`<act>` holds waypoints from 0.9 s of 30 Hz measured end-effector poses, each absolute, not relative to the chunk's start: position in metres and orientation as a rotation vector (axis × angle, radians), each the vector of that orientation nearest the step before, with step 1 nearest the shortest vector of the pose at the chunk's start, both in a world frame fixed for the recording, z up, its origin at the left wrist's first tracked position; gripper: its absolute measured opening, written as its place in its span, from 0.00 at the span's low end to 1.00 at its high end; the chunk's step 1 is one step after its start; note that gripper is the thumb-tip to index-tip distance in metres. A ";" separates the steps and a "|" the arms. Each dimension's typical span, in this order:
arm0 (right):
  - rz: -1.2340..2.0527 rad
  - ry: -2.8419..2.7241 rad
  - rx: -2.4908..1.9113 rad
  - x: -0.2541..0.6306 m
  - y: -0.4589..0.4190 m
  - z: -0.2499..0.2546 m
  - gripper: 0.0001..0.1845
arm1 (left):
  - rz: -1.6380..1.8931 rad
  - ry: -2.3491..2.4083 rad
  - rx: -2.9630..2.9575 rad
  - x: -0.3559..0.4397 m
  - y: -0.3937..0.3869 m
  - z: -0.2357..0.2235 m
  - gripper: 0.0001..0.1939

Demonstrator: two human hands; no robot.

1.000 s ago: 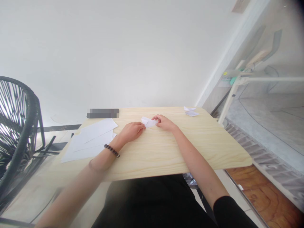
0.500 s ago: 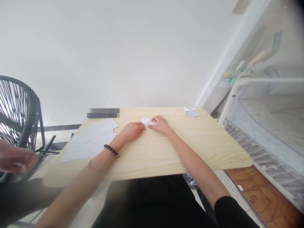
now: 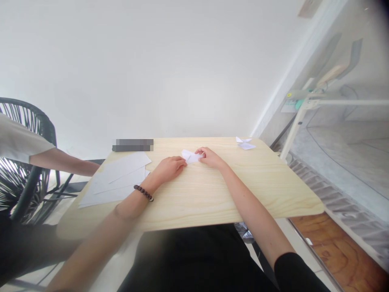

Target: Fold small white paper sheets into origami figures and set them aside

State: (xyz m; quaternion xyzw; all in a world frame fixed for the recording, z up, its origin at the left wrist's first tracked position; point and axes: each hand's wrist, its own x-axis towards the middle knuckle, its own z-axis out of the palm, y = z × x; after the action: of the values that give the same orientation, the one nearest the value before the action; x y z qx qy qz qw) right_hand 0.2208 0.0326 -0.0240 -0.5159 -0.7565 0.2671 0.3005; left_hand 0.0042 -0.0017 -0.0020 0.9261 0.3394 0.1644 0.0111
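A small white folded paper [image 3: 192, 158] lies near the middle of the wooden table [image 3: 194, 194], with a raised flap at its left end. My left hand [image 3: 170, 167], wearing a dark beaded bracelet [image 3: 143, 192] on its wrist, has its fingers together at the paper's lower left corner. The thumb and fingers of my right hand [image 3: 212, 158] pinch the paper's right end. Part of that end is hidden behind the fingers.
Flat paper sheets [image 3: 115, 182] overlap on the table's left side, below a blurred dark object [image 3: 133, 145]. At the far right corner sits another folded paper [image 3: 245, 143]. Another person's arm [image 3: 65, 162] reaches toward the table's left edge beside a dark woven chair [image 3: 45, 129].
My right hand has slid right along the folded paper, uncovering more of it. The other person's arm has come forward toward the sheets. My left hand stays in place.
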 end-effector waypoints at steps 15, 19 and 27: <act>0.465 -2.063 -1.431 0.215 0.034 -0.035 0.15 | 0.528 1.036 2.860 0.004 -0.003 0.001 0.13; 0.455 -2.069 -1.452 0.215 0.033 -0.035 0.15 | 0.541 1.042 2.838 0.004 -0.002 -0.001 0.14; 0.457 -2.075 -1.469 0.215 0.031 -0.032 0.15 | 0.570 1.116 2.790 0.003 0.002 -0.006 0.16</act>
State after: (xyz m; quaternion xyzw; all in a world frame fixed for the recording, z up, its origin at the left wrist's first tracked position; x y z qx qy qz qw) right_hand 0.2154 0.0309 -0.0317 -0.5465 -0.7723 0.1701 0.2755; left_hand 0.0028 0.0020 -0.0064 0.9114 0.3647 0.1863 0.0416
